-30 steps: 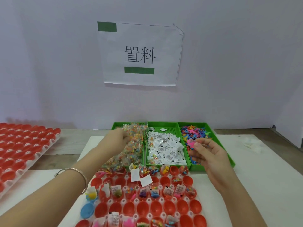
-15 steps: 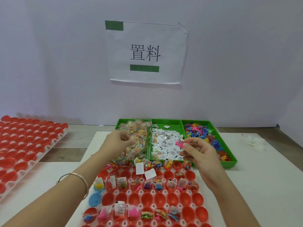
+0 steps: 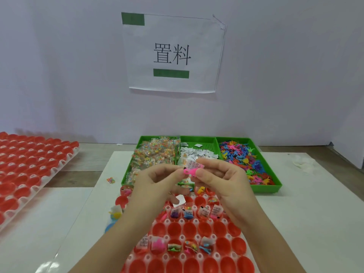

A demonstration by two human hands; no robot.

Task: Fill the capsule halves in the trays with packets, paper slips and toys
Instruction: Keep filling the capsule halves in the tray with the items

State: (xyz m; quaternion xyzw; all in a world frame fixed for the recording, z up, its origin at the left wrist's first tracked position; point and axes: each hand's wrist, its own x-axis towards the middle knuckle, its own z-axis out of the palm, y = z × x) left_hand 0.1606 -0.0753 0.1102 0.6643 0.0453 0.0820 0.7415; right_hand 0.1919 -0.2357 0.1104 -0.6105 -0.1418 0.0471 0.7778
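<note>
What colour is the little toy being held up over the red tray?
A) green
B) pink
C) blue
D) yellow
B: the toy pinched by the right hand is bright pink, with a white paper slip right above it.

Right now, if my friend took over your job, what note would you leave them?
Right hand: grip pinches a small pink plastic toy and a white printed paper slip.
Left hand: curled fingers meet the toy's other end; hold unclear.
Supplies: three green plastic bins behind hold clear packets, white slips, coloured toys.
Done: some halves in the near red capsule tray hold items.
To do: its empty middle and front rows, and the red tray at far left.
</note>
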